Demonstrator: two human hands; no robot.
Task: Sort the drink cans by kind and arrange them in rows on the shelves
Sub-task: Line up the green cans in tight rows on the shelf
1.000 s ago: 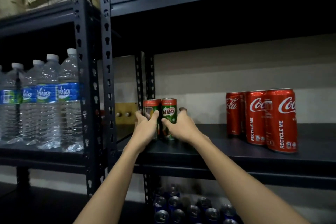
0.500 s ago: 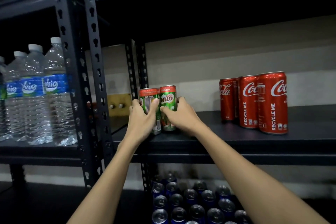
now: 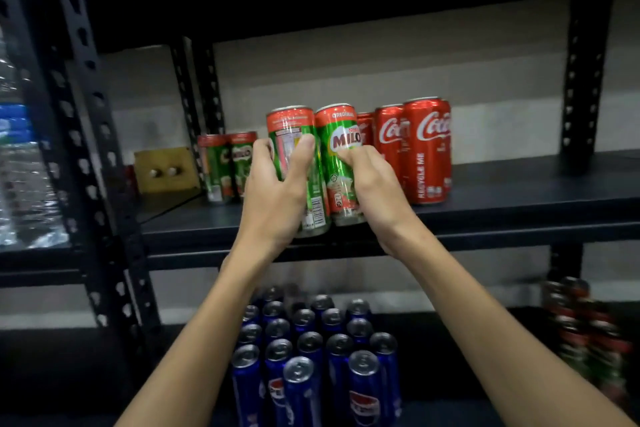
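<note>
My left hand (image 3: 273,191) grips a green and red Milo can (image 3: 291,146) with its back label facing me. My right hand (image 3: 375,191) grips a second Milo can (image 3: 337,152) pressed against the first. Both cans are upright at the front edge of the dark middle shelf (image 3: 502,218); I cannot tell whether they rest on it. Two more Milo cans (image 3: 227,166) stand at the back left of that shelf. Red Coca-Cola cans (image 3: 427,149) stand in a row just right of my right hand.
Several blue Pepsi cans (image 3: 311,357) stand packed on the lower shelf below my arms. Blurred red and green cans (image 3: 585,329) sit at the lower right. Water bottles (image 3: 20,166) fill the left bay behind a black upright (image 3: 86,135). A brass plate (image 3: 162,170) is on the wall.
My view has tilted down and shifted right. My hands now hold two Milo cans nearer the front edge and closer to the Coca-Cola cans, with two other Milo cans standing behind at the left.
</note>
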